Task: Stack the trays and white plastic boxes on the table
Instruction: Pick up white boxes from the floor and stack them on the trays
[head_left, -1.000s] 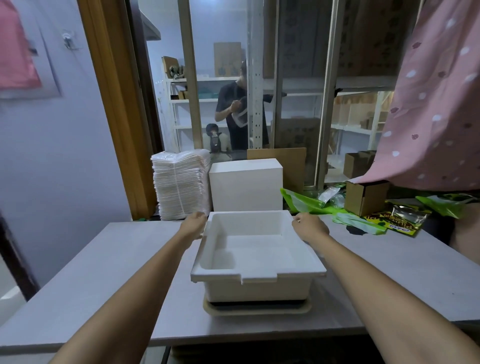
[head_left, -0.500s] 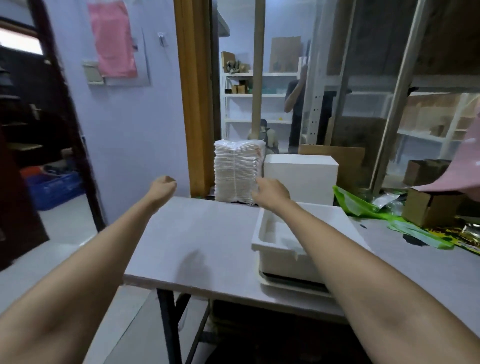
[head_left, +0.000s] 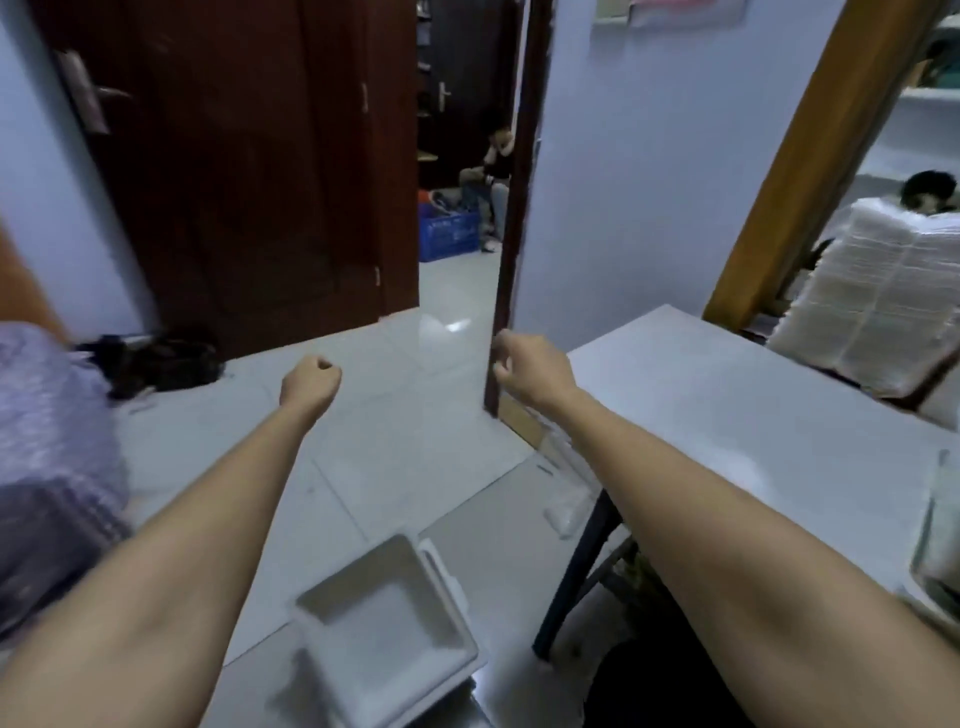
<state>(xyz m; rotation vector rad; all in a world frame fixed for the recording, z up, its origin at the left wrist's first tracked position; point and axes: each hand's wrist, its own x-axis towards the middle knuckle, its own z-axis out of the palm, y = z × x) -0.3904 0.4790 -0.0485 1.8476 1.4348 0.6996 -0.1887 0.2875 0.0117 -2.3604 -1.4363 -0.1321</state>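
You find no text, label, brand, number or sign that can be read anywhere in this view. The blue crate in the doorway at upper centre of the frame carries pale markings on its front, but they are too small and blurred for you to make out. The paper sheet pinned on the wall at the top right edge shows no legible writing either.
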